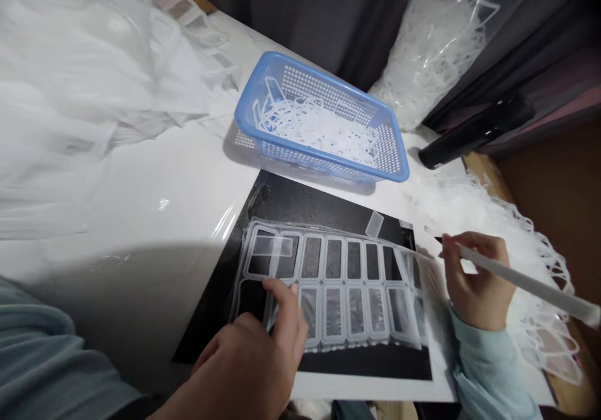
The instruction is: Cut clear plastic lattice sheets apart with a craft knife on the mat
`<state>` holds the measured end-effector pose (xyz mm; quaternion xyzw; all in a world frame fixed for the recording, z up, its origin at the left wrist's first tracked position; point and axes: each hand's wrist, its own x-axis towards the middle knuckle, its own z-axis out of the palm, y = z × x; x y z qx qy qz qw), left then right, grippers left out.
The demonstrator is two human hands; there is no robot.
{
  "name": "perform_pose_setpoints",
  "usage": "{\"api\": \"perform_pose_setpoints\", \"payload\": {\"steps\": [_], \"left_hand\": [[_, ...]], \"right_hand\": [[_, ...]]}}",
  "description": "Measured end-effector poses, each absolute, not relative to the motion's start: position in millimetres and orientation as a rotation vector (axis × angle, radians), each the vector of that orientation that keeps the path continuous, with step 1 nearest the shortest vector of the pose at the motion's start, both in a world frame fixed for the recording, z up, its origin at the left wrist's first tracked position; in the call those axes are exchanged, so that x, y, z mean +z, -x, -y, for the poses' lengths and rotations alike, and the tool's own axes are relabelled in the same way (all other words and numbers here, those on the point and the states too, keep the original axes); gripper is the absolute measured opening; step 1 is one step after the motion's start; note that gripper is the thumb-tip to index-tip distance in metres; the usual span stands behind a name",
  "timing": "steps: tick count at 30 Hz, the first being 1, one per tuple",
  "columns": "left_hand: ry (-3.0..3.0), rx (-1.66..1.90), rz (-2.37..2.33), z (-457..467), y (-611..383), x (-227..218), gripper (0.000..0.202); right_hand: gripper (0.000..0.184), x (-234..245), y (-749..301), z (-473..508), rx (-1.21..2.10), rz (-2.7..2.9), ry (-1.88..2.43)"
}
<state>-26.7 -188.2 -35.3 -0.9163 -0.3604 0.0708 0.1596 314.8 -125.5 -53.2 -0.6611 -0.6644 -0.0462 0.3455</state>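
My left hand (253, 351) rests on a clear plastic sheet of rounded rectangular frames (323, 282), its index finger stretched out and touching the frames near their left side. The rest of its fingers are partly hidden. The frames lie in two rows on a black mat (305, 201). A small clear rectangular piece (272, 246) lies across the upper left openings, and another loose rectangular piece (374, 225) sits by the sheet's upper edge. Right of the mat, my right hand (481, 282) is closed around a long white pen-shaped tool (530, 282) with a dark tip, held apart from the sheet.
Behind the mat stands a blue basket (323, 166) holding thin white plastic loops. A clear bag of similar loops (432, 51) and a black cylinder (474, 132) are at back right. More loops (530, 270) pile up at right; plastic sheets (94, 63) heap at left.
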Motion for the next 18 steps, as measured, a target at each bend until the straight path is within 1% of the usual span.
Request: {"api": "perform_pose_setpoints", "payload": {"steps": [2,5,6,8,9,10,12,14,16,18], "left_hand": [[2.586,0.216,1.049,191,25,-39,0.043],[2.555,0.251,1.015,195,24,-43,0.045],[2.553,0.259,1.0,196,23,-43,0.045],[2.56,0.262,1.015,197,21,-44,0.046],[2.566,0.263,1.045,197,20,-44,0.045],[2.571,0.267,1.085,198,19,-44,0.044],[2.577,0.277,1.155,199,17,-46,0.042],[2.566,0.281,1.173,201,15,-48,0.04],[2.534,0.284,1.162,203,12,-51,0.039],[2.499,0.298,1.152,204,10,-54,0.04]], "right_hand": [[0.018,-46,-298,130,0.089,1.657,1.651],[0.011,-27,-262,137,0.308,1.82,1.585],[0.008,-21,-249,138,0.43,1.875,1.528],[0.007,-13,-220,137,0.718,1.997,1.337],[0.003,-12,-207,135,0.827,2.057,1.233],[0.005,-13,-194,132,0.902,2.091,1.141],[0.013,-21,-175,125,0.987,2.094,1.073],[0.015,-31,-163,118,1.065,2.026,1.112],[0.01,-41,-158,114,1.137,1.961,1.162],[0.005,-49,-158,113,1.13,1.97,1.173]]}}
